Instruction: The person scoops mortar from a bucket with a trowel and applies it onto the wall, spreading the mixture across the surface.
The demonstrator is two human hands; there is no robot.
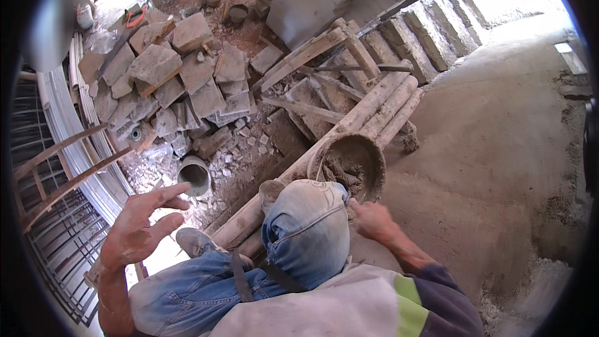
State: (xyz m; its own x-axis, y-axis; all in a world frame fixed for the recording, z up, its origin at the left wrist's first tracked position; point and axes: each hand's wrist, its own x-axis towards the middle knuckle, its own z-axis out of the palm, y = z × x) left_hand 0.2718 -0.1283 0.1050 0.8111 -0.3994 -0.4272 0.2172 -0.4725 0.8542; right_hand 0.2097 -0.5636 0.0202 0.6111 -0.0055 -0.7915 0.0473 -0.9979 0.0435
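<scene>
My left hand (140, 224) is raised over the left side, fingers stretched out and thumb apart, with nothing in it. My right hand (372, 219) is closed beside my bent knee, just below a round bucket (380, 173); its fingertips are partly hidden, and what they hold, if anything, I cannot make out. Wet grey mortar (342, 173) lies inside the bucket, which rests on a row of round wooden poles (390, 101). In front of the bucket's near edge is my knee in dusty blue jeans (306, 212).
Broken blocks (156, 62) are piled at the far left. A short grey pipe (194, 178) opens upward near my left hand. Metal bars (59, 274) and long pipes (78, 162) line the left edge. Smoothed mortar surface (480, 168) spreads right; rough steps (430, 34) rise behind.
</scene>
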